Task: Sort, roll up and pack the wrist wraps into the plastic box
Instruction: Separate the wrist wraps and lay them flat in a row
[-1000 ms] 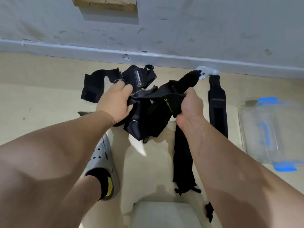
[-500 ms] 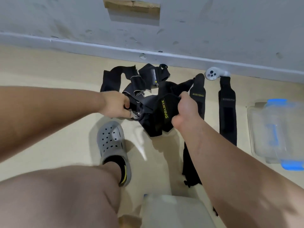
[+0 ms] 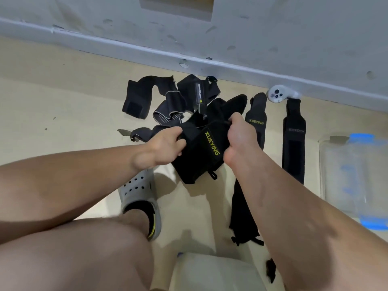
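Several black wrist wraps (image 3: 190, 119) sit in a loose pile on the beige floor (image 3: 63, 122), far side, close to the grey wall (image 3: 273, 28).

Far left of pile: arched wrap (image 3: 142, 97), velcro patch on its near-left end. Just right of it: grey-edged wrap (image 3: 168, 110), crumpled. Beyond that: labelled wrap (image 3: 198, 91) with a white strip label, text too small to read.

Near left: grey clog (image 3: 138, 192) on the person's foot, below the left forearm.

Left hand (image 3: 161, 148): fingers curled round the left edge of the held wrap (image 3: 201, 156), firm grasp. This wrap is folded over, yellow "XUEYING" lettering facing up, and a small loop hangs at its near end. Its shadow falls on the floor underneath.

Right hand (image 3: 239, 141): fingers closed over the far-right edge of the same wrap, gripping it from above.

Right of the hands: flat XUEYING wrap (image 3: 256, 122), laid straight, partly hidden by the right forearm. Further right, apart from it: second flat wrap (image 3: 294, 143), also straight, with faint lettering. White controller (image 3: 278, 94) sits at that wrap's far end, against the wall.

Far right: clear plastic box (image 3: 327, 169) with blue clips (image 3: 361, 137). Contents cannot be made out through the glare.

Near centre, bottom edge: pale block (image 3: 210, 274), only partly visible.
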